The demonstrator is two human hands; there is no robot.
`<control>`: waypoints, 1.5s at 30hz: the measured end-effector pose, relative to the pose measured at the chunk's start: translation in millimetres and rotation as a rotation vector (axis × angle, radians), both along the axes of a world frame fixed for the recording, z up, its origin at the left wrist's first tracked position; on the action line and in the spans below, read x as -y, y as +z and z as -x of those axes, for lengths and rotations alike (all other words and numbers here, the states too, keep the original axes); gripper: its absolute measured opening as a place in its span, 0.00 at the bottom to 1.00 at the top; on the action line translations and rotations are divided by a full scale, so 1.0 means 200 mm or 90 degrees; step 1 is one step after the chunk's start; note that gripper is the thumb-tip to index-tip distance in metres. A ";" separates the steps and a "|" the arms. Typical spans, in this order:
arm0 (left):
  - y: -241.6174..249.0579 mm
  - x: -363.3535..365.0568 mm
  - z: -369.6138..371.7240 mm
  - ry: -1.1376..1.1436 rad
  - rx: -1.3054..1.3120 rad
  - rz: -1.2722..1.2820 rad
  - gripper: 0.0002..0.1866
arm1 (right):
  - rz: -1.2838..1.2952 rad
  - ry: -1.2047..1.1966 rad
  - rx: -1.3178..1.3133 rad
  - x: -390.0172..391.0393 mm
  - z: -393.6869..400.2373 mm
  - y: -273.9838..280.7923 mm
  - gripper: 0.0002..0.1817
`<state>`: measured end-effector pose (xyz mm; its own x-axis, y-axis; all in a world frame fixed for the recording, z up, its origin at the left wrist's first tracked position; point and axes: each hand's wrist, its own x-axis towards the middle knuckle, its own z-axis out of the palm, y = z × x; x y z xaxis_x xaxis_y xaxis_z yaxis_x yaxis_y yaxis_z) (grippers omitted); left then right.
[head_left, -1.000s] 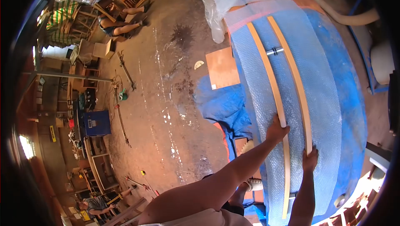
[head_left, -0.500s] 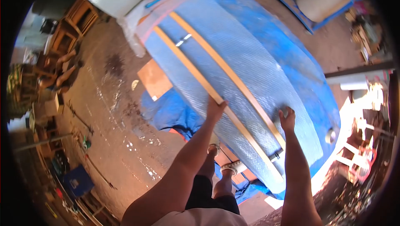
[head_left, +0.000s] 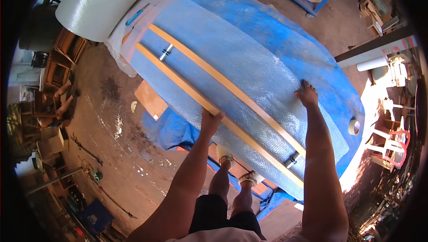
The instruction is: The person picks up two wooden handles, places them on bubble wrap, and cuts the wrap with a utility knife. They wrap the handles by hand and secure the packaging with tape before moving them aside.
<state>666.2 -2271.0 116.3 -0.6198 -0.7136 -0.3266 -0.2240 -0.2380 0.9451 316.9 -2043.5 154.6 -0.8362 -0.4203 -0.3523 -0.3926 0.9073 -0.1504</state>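
My left hand (head_left: 210, 122) is closed around the nearer of two long wooden rails, the near rail (head_left: 178, 80), about midway along it. The far rail (head_left: 227, 84) runs parallel, joined to it by short metal crosspieces (head_left: 166, 52) near each end. Both rails lie on a sheet of bubble wrap (head_left: 249, 59) spread over a blue tarp (head_left: 285, 32). Beyond the far rail, my right hand (head_left: 307, 95) rests at the sheet's right side, fingers apart and holding nothing. Its fingertips are by the sheet's edge.
A large bubble wrap roll (head_left: 104, 3) stands at the upper left, with a blue utility knife (head_left: 137, 14) beside it. A tape roll (head_left: 354, 127) sits on the tarp at right. Wooden chairs (head_left: 67, 50) line the left; a plastic chair (head_left: 388, 146) is at right.
My right hand has moved away from the far rail to the outer edge of the bubble wrap, and its fingers have spread. My left hand stays on the near rail. The view has shifted.
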 end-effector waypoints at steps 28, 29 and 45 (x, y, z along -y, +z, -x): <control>0.53 0.32 0.43 0.050 0.366 0.382 0.42 | 0.136 0.388 0.091 -0.20 -1.31 0.40 0.27; 0.47 0.38 0.41 0.050 0.379 0.423 0.38 | 0.133 0.370 0.091 -0.24 -1.28 0.39 0.27; 0.31 0.48 -0.02 0.185 0.206 0.029 0.08 | -0.262 0.116 0.165 -1.26 -1.30 0.46 0.10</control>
